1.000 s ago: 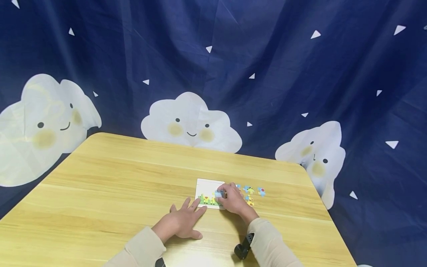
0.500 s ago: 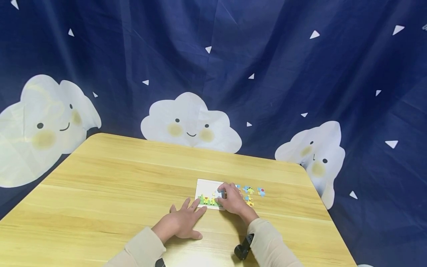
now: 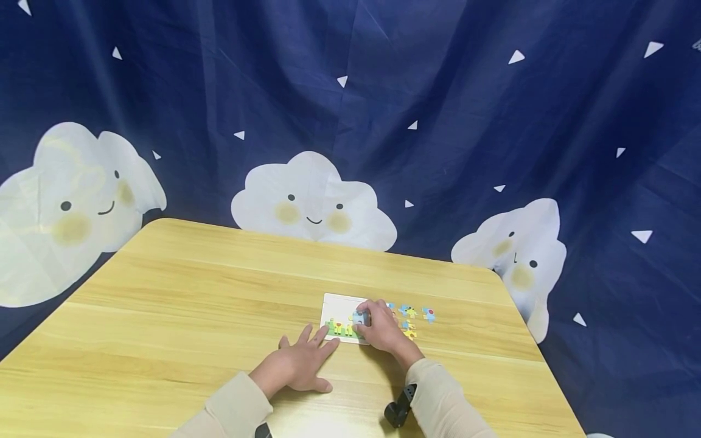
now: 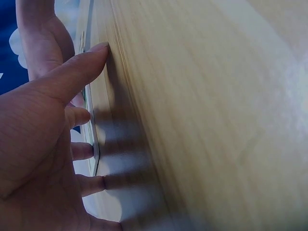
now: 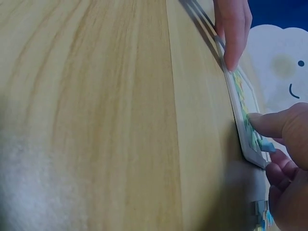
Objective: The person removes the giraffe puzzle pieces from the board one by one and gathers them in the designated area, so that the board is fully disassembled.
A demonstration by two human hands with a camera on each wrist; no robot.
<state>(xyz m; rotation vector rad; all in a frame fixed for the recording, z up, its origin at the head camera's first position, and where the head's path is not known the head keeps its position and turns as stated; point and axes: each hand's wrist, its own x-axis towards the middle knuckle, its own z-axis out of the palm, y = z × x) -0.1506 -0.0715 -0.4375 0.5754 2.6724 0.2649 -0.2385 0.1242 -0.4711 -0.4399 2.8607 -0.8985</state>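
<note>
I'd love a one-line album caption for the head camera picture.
Left hand touching a puzzle tray, right hand holding a blue piece over it, loose pieces alongside.

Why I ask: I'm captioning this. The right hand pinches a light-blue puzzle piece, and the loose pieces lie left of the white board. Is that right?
Not the side: in the head view the loose pieces lie right of the white board. The right hand does pinch a light-blue puzzle piece.

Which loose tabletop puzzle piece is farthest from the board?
The blue piece with a red spot, rightmost in head view; the other loose pieces lie closer to the board.
</note>
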